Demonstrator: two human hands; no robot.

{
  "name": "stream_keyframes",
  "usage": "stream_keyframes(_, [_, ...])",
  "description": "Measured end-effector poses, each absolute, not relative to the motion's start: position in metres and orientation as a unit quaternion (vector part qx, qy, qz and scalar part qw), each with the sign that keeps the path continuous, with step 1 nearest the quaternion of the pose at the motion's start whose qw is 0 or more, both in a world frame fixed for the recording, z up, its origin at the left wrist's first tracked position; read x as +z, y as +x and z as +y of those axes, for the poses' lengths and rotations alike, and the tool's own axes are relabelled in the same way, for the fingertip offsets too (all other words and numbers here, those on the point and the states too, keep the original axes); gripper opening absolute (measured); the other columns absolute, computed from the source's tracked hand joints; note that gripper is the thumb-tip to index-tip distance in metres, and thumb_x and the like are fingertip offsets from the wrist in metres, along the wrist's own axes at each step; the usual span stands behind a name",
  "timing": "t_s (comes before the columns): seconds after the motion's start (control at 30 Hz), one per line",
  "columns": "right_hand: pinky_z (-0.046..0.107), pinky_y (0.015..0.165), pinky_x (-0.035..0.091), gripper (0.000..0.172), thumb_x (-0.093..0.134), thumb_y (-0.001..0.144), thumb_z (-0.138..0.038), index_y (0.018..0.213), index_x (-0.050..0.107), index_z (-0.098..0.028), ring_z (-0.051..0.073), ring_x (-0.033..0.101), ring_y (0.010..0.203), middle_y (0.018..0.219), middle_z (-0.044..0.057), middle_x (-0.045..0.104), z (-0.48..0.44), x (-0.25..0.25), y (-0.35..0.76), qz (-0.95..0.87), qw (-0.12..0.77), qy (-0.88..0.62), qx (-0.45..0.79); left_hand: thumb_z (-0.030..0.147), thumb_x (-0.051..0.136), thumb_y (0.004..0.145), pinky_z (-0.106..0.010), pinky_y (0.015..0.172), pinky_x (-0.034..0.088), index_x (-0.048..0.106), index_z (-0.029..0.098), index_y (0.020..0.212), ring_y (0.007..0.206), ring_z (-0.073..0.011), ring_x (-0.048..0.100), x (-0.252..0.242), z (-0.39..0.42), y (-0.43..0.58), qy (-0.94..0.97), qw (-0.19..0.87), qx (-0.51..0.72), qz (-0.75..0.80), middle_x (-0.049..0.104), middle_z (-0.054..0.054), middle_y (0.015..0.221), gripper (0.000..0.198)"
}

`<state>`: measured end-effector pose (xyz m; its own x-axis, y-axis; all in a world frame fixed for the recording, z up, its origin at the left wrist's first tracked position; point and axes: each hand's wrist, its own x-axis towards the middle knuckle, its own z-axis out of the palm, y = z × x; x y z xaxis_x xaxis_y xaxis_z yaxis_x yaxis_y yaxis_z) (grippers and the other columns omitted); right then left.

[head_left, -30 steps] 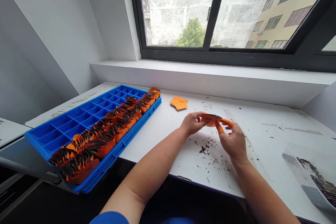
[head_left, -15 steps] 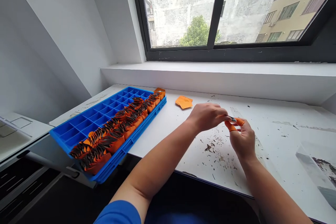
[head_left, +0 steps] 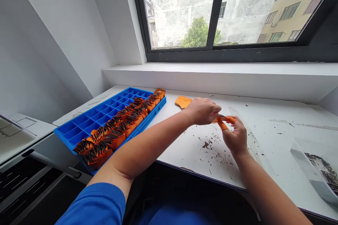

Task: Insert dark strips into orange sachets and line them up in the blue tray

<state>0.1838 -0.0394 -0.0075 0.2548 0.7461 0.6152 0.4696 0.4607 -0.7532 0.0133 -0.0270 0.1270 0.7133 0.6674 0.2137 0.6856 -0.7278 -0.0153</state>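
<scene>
Over the white counter, my left hand (head_left: 204, 111) is closed, its fingertips pinching the near edge of a small orange sheet (head_left: 215, 120). My right hand (head_left: 236, 134) wears orange covers on thumb and forefinger. Those two fingers pinch the other side of the sheet, where a dark strip (head_left: 223, 116) shows; how the strip is attached is hidden. Behind my left hand lies a stack of orange sheets (head_left: 182, 101), partly covered by it. Left of my arm, a blue compartment tray (head_left: 88, 122) holds rows of folded orange pieces with dark edges (head_left: 116, 132).
Dark crumbs (head_left: 206, 145) are scattered on the counter (head_left: 274, 147) below my hands. A clear plastic box (head_left: 301, 161) with dark shreds (head_left: 323, 168) stands at the right edge. A window ledge (head_left: 211, 67) rises behind the counter. My left forearm passes in front of the tray's near corner.
Both hands have shifted a little left together, and my left hand now overlaps the orange stack. More of the orange sheet shows between the fingers. The view has moved slightly.
</scene>
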Motion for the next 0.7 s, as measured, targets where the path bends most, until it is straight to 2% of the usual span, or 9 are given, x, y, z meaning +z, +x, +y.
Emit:
stream_keyframes(0.1, [0.046,0.088,0.047,0.019,0.067,0.083,-0.041,0.087,0.071,-0.023,0.026,0.06,0.09,0.095,0.006,0.066,-0.041,-0.006,0.182,-0.617,0.611,-0.485,0.102,0.03,0.053,0.098,-0.03,0.06,0.029,0.066,0.023,0.087,0.082,-0.016,0.06,0.124,-0.023,0.006,-0.935,0.027,-0.083,-0.345,0.073,0.0,0.09,0.019])
stream_keyframes(0.23, [0.043,0.084,0.048,0.015,0.068,0.087,-0.038,0.088,0.072,-0.024,0.024,0.06,0.086,0.09,0.005,0.065,-0.043,-0.003,0.18,-0.642,0.612,-0.453,0.09,0.026,0.052,0.099,-0.03,0.061,0.029,0.067,0.023,0.083,0.085,-0.0158,0.062,0.115,-0.014,-0.003,-0.941,0.069,-0.11,-0.313,0.074,0.0,0.093,0.023])
stream_keyframes(0.33, [0.041,0.08,0.049,0.014,0.068,0.089,-0.038,0.09,0.071,-0.024,0.022,0.06,0.084,0.087,0.003,0.065,-0.043,-0.001,0.179,-0.651,0.613,-0.436,0.099,0.025,0.049,0.102,-0.03,0.061,0.032,0.068,0.022,0.092,0.088,-0.0166,0.064,0.107,-0.012,-0.006,-0.93,0.09,-0.148,-0.324,0.074,-0.002,0.098,0.022])
stream_keyframes(0.47, [0.039,0.078,0.049,0.015,0.069,0.09,-0.038,0.092,0.072,-0.024,0.021,0.06,0.081,0.085,0.003,0.066,-0.043,0.0,0.179,-0.658,0.609,-0.428,0.11,0.028,0.047,0.102,-0.029,0.059,0.033,0.068,0.02,0.102,0.077,-0.0157,0.063,0.102,-0.014,-0.009,-0.918,0.051,-0.136,-0.369,0.075,-0.003,0.093,0.022])
stream_keyframes(0.6, [0.039,0.075,0.049,0.017,0.07,0.09,-0.041,0.091,0.072,-0.025,0.02,0.059,0.076,0.081,0.002,0.066,-0.048,0.001,0.175,-0.68,0.584,-0.428,0.121,0.028,0.057,0.096,-0.027,0.062,0.035,0.073,0.025,0.097,0.083,-0.0154,0.065,0.109,-0.014,-0.02,-0.937,-0.003,-0.081,-0.341,0.076,0.0,0.095,0.016])
stream_keyframes(0.7, [0.041,0.077,0.05,0.019,0.068,0.09,-0.045,0.09,0.071,-0.025,0.021,0.059,0.076,0.081,0.002,0.066,-0.055,0.003,0.169,-0.698,0.56,-0.425,0.136,0.029,0.059,0.095,-0.027,0.065,0.035,0.075,0.027,0.089,0.09,-0.0162,0.066,0.125,-0.014,-0.036,-0.945,0.005,-0.059,-0.322,0.076,0.002,0.093,0.017])
